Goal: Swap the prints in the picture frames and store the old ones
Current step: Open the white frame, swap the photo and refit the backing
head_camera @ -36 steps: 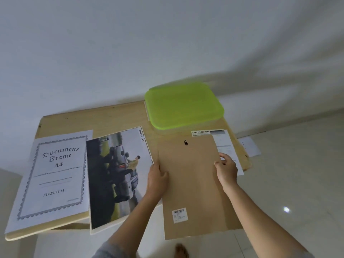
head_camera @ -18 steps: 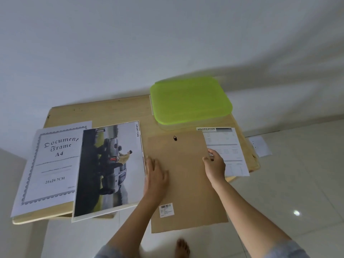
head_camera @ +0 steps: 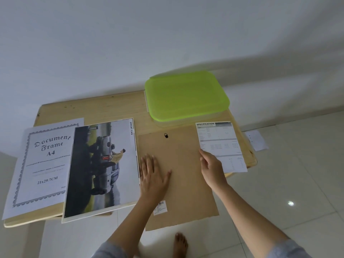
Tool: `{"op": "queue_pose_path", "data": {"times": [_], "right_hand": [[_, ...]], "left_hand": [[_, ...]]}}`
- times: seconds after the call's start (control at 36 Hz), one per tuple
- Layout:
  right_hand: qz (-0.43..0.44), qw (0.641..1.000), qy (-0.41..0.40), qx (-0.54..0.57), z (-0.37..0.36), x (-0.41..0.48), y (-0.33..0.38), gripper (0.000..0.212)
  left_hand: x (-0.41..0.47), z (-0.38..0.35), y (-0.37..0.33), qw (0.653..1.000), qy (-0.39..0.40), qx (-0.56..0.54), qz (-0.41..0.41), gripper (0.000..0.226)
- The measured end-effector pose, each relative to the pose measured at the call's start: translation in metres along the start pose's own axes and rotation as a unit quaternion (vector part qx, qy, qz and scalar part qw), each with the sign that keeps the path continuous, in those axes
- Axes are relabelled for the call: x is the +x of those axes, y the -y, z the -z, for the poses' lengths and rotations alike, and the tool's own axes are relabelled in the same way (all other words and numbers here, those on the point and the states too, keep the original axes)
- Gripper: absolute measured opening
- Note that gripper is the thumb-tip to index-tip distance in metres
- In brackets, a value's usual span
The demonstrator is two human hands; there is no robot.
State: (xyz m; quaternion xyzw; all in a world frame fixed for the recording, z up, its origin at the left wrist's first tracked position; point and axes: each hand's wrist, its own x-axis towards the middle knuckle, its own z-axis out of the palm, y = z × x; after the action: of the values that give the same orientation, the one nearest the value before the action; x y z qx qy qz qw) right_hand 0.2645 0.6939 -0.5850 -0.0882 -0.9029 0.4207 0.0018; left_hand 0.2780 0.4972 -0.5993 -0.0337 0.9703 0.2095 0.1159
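My left hand point(head_camera: 152, 175) lies flat, fingers straight, on the brown rectangular fibreboard frame backing point(head_camera: 182, 185); my right hand point(head_camera: 212, 169) grips its right edge, fingers curled.

Far left: certificate point(head_camera: 44, 164), on the table point(head_camera: 104, 108)
Next right: print point(head_camera: 104, 168), overlapping the certificate
Middle: board point(head_camera: 178, 159), overhanging the near edge (as does the print)
Right: sheet point(head_camera: 219, 142), just beside the board
Behind: box point(head_camera: 186, 95), beyond board and sheet

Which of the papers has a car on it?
The print with the silver car, lying between the Document Frame A4 sheet and the brown backing board. The A4 sheet and the specification sheet show only text.
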Motion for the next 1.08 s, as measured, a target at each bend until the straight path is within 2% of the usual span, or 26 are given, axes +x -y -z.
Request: {"op": "queue_pose_path", "data": {"times": [0.33, 0.83, 1.08], "right_hand": [[0.133, 0.985, -0.007, -0.111, 0.009, -0.001, -0.029, 0.035], [0.087, 0.99, -0.005, -0.112, 0.019, 0.003, -0.034, 0.034], [0.051, 0.991, 0.0, -0.122, 0.019, 0.005, -0.018, 0.03]], "left_hand": [[0.006, -0.008, 0.002, 0.999, -0.022, 0.04, 0.005, 0.093], [0.016, -0.003, -0.003, 0.999, -0.015, 0.047, 0.006, 0.096], [0.02, 0.02, -0.014, 0.999, 0.03, 0.039, 0.017, 0.076]]}}
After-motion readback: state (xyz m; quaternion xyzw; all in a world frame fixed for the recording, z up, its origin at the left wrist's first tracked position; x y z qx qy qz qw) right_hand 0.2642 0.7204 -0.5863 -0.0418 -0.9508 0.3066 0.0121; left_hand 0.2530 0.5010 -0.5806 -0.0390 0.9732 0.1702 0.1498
